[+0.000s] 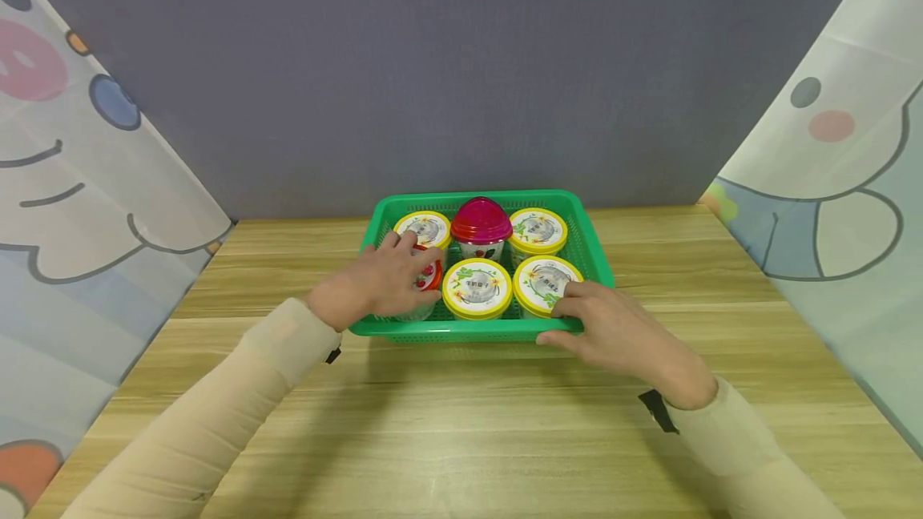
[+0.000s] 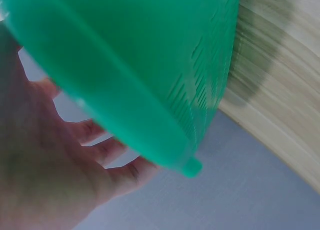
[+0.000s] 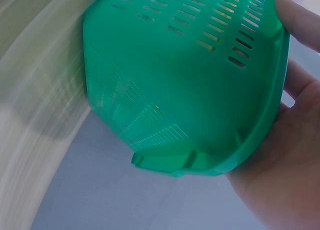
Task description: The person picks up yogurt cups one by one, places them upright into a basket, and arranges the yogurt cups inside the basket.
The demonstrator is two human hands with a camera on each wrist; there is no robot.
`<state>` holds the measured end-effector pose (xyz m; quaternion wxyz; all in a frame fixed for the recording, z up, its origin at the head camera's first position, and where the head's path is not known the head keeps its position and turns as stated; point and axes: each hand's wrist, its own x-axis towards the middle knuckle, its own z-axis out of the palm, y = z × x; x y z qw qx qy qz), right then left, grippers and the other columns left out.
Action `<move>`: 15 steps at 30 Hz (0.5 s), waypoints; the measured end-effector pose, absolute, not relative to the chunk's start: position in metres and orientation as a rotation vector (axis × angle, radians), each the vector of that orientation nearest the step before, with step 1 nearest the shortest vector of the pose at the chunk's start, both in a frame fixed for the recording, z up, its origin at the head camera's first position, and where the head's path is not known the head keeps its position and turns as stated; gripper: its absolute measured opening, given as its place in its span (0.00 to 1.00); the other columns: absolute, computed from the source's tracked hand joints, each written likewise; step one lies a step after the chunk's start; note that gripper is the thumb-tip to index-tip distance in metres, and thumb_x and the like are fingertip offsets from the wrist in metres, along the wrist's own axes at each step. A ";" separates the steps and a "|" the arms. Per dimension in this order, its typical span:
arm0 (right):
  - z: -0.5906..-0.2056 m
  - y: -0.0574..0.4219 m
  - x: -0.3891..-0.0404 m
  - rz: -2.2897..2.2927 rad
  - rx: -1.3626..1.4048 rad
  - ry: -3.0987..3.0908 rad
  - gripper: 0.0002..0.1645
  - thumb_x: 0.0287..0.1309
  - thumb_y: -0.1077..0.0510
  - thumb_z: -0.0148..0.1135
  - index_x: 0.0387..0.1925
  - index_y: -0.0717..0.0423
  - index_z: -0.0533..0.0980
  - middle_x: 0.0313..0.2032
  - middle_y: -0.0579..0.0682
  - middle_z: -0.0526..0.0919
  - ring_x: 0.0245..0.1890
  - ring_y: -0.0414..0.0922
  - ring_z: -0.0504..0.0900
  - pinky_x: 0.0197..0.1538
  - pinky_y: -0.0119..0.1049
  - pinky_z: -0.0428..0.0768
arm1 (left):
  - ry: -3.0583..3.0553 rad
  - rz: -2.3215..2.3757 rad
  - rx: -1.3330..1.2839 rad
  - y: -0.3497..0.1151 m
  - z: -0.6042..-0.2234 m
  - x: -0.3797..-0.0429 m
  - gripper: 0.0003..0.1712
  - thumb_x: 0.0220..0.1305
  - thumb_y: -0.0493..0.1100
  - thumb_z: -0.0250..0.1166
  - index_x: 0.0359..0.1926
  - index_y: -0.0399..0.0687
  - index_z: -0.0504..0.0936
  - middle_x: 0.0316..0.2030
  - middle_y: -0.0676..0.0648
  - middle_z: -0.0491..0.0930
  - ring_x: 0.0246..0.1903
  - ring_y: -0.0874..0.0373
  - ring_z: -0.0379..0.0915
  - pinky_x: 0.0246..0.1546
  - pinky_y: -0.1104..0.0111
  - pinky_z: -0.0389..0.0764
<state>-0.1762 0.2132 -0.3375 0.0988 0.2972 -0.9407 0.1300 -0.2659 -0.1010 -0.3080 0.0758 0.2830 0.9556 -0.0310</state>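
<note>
A green plastic basket [image 1: 461, 332] with slotted walls holds several lidded cups in two rows. At its front left corner, my left hand [image 1: 375, 279] reaches over the rim, thumb and fingers around a clear cup with a red lid [image 1: 429, 275], partly hidden by the hand. My right hand [image 1: 613, 331] grips the front right rim, thumb outside and fingers inside, close to a yellow-rimmed white lid [image 1: 546, 283]. Beside that stands another yellow-rimmed cup [image 1: 477, 288]. In the right wrist view, the thumb [image 3: 300, 19] lies against the basket's slotted wall [image 3: 190, 64].
In the back row, a cup with a domed pink lid [image 1: 481, 221] stands between two yellow-rimmed cups [image 1: 422, 225]. The basket sits on a wood-grain table [image 1: 447, 423] near a grey back panel [image 1: 461, 78]. Cartoon-printed curtains [image 1: 822, 175] flank both sides.
</note>
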 end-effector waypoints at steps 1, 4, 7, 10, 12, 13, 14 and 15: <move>-0.338 0.213 -0.176 0.385 0.879 -2.783 0.15 0.55 0.42 0.75 0.29 0.48 0.83 0.27 0.37 0.68 0.28 0.37 0.68 0.29 0.33 0.69 | 2.868 -0.096 0.850 -0.101 -0.309 -0.266 0.37 0.70 0.66 0.59 0.74 0.61 0.65 0.66 0.36 0.63 0.62 0.39 0.59 0.54 0.40 0.72; -0.339 0.213 -0.177 0.383 0.873 -2.785 0.16 0.55 0.43 0.76 0.29 0.49 0.83 0.26 0.37 0.67 0.28 0.37 0.67 0.29 0.33 0.69 | 2.869 -0.099 0.850 -0.100 -0.311 -0.266 0.36 0.69 0.66 0.60 0.73 0.62 0.66 0.66 0.36 0.63 0.62 0.39 0.59 0.54 0.41 0.72; -0.340 0.213 -0.177 0.377 0.868 -2.790 0.16 0.54 0.43 0.76 0.29 0.49 0.82 0.26 0.37 0.67 0.28 0.37 0.67 0.29 0.32 0.69 | 2.861 -0.106 0.846 -0.099 -0.312 -0.266 0.36 0.69 0.66 0.60 0.73 0.62 0.65 0.66 0.36 0.62 0.62 0.39 0.59 0.54 0.41 0.72; -0.340 0.213 -0.177 0.375 0.864 -2.791 0.16 0.54 0.43 0.76 0.29 0.49 0.83 0.26 0.37 0.67 0.27 0.37 0.67 0.29 0.32 0.69 | 2.856 -0.111 0.846 -0.099 -0.313 -0.266 0.36 0.69 0.66 0.60 0.73 0.62 0.66 0.66 0.36 0.62 0.62 0.39 0.60 0.53 0.42 0.73; -0.341 0.213 -0.177 0.377 0.866 -2.788 0.16 0.54 0.43 0.76 0.29 0.50 0.83 0.26 0.37 0.67 0.27 0.37 0.67 0.29 0.32 0.69 | 2.858 -0.114 0.849 -0.098 -0.314 -0.265 0.35 0.69 0.66 0.60 0.72 0.62 0.66 0.65 0.37 0.63 0.61 0.39 0.60 0.52 0.43 0.73; -0.341 0.213 -0.177 0.378 0.869 -2.785 0.16 0.54 0.44 0.76 0.29 0.50 0.83 0.26 0.37 0.67 0.27 0.37 0.67 0.29 0.32 0.69 | 2.860 -0.112 0.849 -0.098 -0.314 -0.265 0.35 0.69 0.65 0.60 0.72 0.62 0.66 0.65 0.37 0.63 0.61 0.40 0.60 0.52 0.43 0.74; -0.340 0.213 -0.177 0.378 0.871 -2.782 0.15 0.54 0.44 0.76 0.30 0.50 0.83 0.26 0.38 0.67 0.27 0.37 0.67 0.29 0.33 0.69 | 2.861 -0.111 0.850 -0.098 -0.314 -0.265 0.36 0.69 0.65 0.60 0.72 0.62 0.66 0.65 0.37 0.63 0.61 0.40 0.60 0.52 0.43 0.74; -0.340 0.213 -0.177 0.378 0.872 -2.780 0.15 0.54 0.44 0.76 0.30 0.50 0.84 0.26 0.38 0.67 0.27 0.37 0.67 0.29 0.33 0.69 | 2.863 -0.109 0.849 -0.098 -0.314 -0.265 0.36 0.69 0.65 0.60 0.72 0.62 0.66 0.65 0.37 0.63 0.61 0.40 0.60 0.52 0.43 0.74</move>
